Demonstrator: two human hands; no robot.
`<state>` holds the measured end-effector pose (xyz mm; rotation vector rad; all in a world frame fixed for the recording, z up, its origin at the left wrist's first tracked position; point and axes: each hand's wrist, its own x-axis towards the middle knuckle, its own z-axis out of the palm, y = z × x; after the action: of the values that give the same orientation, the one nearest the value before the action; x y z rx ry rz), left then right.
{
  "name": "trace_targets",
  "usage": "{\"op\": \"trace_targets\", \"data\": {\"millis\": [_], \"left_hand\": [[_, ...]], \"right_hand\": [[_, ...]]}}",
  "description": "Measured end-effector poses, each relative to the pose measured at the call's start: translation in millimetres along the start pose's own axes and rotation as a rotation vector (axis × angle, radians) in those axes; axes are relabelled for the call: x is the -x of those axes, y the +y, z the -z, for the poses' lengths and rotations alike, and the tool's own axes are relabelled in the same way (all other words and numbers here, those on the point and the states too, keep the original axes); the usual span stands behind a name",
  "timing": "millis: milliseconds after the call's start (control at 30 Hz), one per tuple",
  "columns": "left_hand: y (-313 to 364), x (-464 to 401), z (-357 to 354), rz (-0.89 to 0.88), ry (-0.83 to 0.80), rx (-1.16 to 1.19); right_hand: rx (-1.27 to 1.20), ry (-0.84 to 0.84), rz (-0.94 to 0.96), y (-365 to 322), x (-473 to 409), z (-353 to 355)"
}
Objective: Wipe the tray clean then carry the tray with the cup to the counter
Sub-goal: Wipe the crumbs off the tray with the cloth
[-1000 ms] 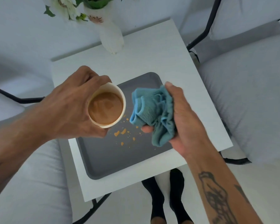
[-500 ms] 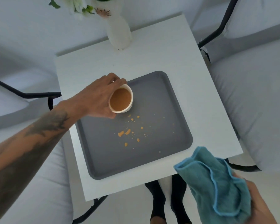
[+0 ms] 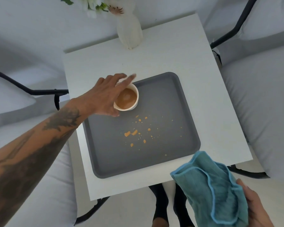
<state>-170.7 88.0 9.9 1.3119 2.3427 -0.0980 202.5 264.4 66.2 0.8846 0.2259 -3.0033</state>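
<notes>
A dark grey tray (image 3: 170, 104) lies on a small white table (image 3: 162, 59). Orange drops and crumbs (image 3: 129, 133) are scattered over its middle. A pale cup (image 3: 127, 99) of brown drink stands in the tray's far left corner. My left hand (image 3: 102, 95) is against the cup's left side, its fingers spread and blurred above the rim and its thumb low by the base. My right hand (image 3: 252, 203) is off the table's near right corner, gripping a bunched teal cloth (image 3: 206, 185) that hangs over the tray's near right corner.
A white vase (image 3: 129, 31) with flowers stands at the table's far edge. Grey cushioned chairs with black frames flank the table, one on the right (image 3: 261, 104) and one on the left (image 3: 31, 185). My feet in black socks (image 3: 159, 210) are below the near edge.
The cup came down from the air onto the tray's far left corner, and my left fingers have spread off it. My right hand pulled the cloth back to the near right.
</notes>
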Motion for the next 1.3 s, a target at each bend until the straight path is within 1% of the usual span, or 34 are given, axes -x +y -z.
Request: {"op": "trace_targets", "data": {"millis": [67, 100, 133, 167, 200, 267, 300, 333, 367, 400, 433, 467, 533, 600, 667, 700, 767, 800, 900, 967, 1033, 1067, 1233, 1300], "left_hand": [[-1.8, 21.6, 12.9, 0.175, -0.026, 0.028], [1.1, 40.0, 17.6, 0.254, 0.017, 0.090], [9.6, 62.2, 20.2, 0.316, 0.082, 0.211], [26.3, 85.3, 17.0, 0.382, 0.137, 0.410], [52.7, 107.8, 13.0, 0.466, 0.148, 0.687], [117.7, 142.9, 7.4, 0.594, 0.041, 1.348], [147.1, 153.8, 2.2, 0.596, -0.013, 1.595], [173.5, 160.1, -1.9, 0.540, -0.031, 1.767], [195.4, 163.5, -3.8, 0.455, 0.011, 1.871], [212.5, 165.1, -3.0, 0.407, 0.098, 1.923], [223.1, 165.3, -1.9, 0.422, 0.206, 1.955], [229.1, 165.2, -0.1, 0.487, 0.313, 1.972], [235.7, 164.4, -2.3, 0.595, 0.489, 1.925], [239.0, 166.7, -0.6, 0.614, 0.580, 1.843], [240.1, 173.8, -2.0, 0.603, 0.662, 1.761], [239.8, 178.6, -3.1, 0.595, 0.696, 1.717], [238.6, 186.8, -6.6, 0.584, 0.718, 1.657], [238.5, 190.8, -9.1, 0.579, 0.713, 1.682], [239.9, 202.8, -20.7, 0.539, 0.605, 1.779], [241.4, 209.2, -32.4, 0.592, 0.594, 1.741], [240.3, 210.9, -40.6, 0.674, 0.636, 1.670], [238.6, 209.1, -42.2, 0.674, 0.660, 1.644], [212.3, 181.0, -37.9, 0.521, 0.791, 1.441], [194.5, 162.2, -45.0, 0.570, 0.785, 1.363]], "right_hand": [[-0.097, 0.001, -0.116, 14.2, 0.4, -9.6], [-0.135, 0.017, -0.135, 18.9, 3.6, -14.7], [-0.150, 0.039, -0.134, 21.6, 4.6, -18.7], [-0.200, 0.038, -0.156, 21.5, 4.9, -21.3], [-0.197, 0.052, -0.142, 20.0, 4.4, -23.6], [-0.188, 0.016, -0.107, 20.2, -3.9, -31.5], [-0.173, -0.019, -0.101, 21.4, -9.1, -36.5], [-0.140, -0.021, -0.113, 22.0, -14.1, -43.5], [-0.100, -0.024, -0.119, 23.0, -19.2, -49.4], [-0.033, -0.023, -0.125, 24.4, -24.3, -55.8], [0.022, -0.048, -0.123, 28.3, -28.0, -59.2], [0.115, -0.068, -0.101, 32.6, -30.8, -63.3], [0.328, -0.106, -0.071, 30.8, -32.2, -65.8], [0.572, -0.117, -0.068, 27.0, -32.8, -70.3], [0.857, -0.061, -0.047, 20.3, -32.1, -70.3], [0.961, -0.021, -0.026, 15.9, -31.0, -67.2], [1.092, 0.020, -0.031, 8.0, -27.3, -58.8], [1.165, 0.023, -0.054, 6.0, -25.5, -54.3], [1.329, -0.001, -0.098, 7.0, -20.3, -42.1], [1.399, -0.007, -0.087, 10.4, -15.5, -37.9], [1.469, 0.025, -0.038, 12.0, -11.3, -35.8], [1.481, 0.040, 0.003, 12.7, -10.6, -37.0], [1.414, 0.067, 0.261, 16.2, -30.9, -48.2], [1.473, 0.100, 0.319, 18.6, -50.1, -44.3]]}}
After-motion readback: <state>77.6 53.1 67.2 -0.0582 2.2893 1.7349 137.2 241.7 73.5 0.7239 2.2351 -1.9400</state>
